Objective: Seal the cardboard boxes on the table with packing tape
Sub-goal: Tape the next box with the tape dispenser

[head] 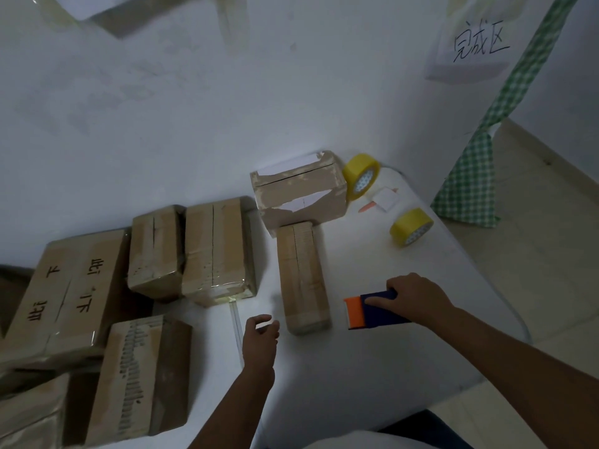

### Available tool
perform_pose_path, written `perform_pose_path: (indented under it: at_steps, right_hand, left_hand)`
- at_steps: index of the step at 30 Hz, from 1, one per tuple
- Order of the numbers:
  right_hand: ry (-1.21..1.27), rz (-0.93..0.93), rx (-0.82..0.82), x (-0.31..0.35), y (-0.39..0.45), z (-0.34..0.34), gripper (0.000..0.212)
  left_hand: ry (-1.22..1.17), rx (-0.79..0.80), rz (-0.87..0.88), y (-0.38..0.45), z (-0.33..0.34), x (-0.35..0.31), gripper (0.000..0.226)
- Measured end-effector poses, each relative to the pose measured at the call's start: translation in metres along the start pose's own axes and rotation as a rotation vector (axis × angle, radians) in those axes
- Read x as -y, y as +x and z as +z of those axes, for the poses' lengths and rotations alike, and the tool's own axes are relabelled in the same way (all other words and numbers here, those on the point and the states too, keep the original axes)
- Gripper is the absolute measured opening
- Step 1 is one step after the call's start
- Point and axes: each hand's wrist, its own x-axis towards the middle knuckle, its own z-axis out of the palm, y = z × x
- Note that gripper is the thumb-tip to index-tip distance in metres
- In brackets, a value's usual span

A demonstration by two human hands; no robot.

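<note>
Head view gives us a white table (372,367) set against a white wall (194,108), with cardboard boxes spread over its left and middle. Largest is the printed box (61,296) at far left, dark characters on its top. In front of it stands a lettered box (142,374), and a blurred carton (29,413) fills the lower left corner. Behind these, two taped boxes sit side by side and touching: the wider one (217,251) and the smaller one (155,251), each with a seam down its top. Further right, a torn box (301,189) with white paper patches stands near the wall, and a narrow box (303,277) lies in front of it, its far end touching it.

A green checked cloth (470,189) hangs at the right, beside a paper sign (479,47) on the wall. Two yellow tape rolls rest on the table's right side, the far roll (361,179) just beside the torn box and the near roll (411,226) apart from it; a small white card (385,199) lies between them.

Our right hand (415,299) rests on a blue and orange dispenser (372,311) that sits on the table right of the narrow box, fingers curled over its blue body. Our left hand (261,335) hovers just left of the narrow box, fingers loosely curled, holding nothing. A clear tape strip (236,328) lies on the table from the wider box toward that hand.
</note>
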Motion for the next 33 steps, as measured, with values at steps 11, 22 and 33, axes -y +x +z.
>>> perform_pose_path:
  at_steps: [11, 22, 33]
  right_hand:
    - [-0.007, 0.045, 0.063, 0.001, 0.013, 0.016, 0.058]
    - [0.089, 0.081, 0.113, 0.02, -0.007, 0.048, 0.064]
    - [0.186, 0.132, 0.094, 0.01, -0.022, 0.061, 0.061]
  left_hand:
    - [0.153, 0.101, 0.018, 0.001, 0.011, 0.01, 0.043]
    - [0.439, 0.191, 0.116, 0.039, -0.017, -0.007, 0.055]
    - [0.469, 0.275, 0.116, 0.038, -0.018, -0.006, 0.056]
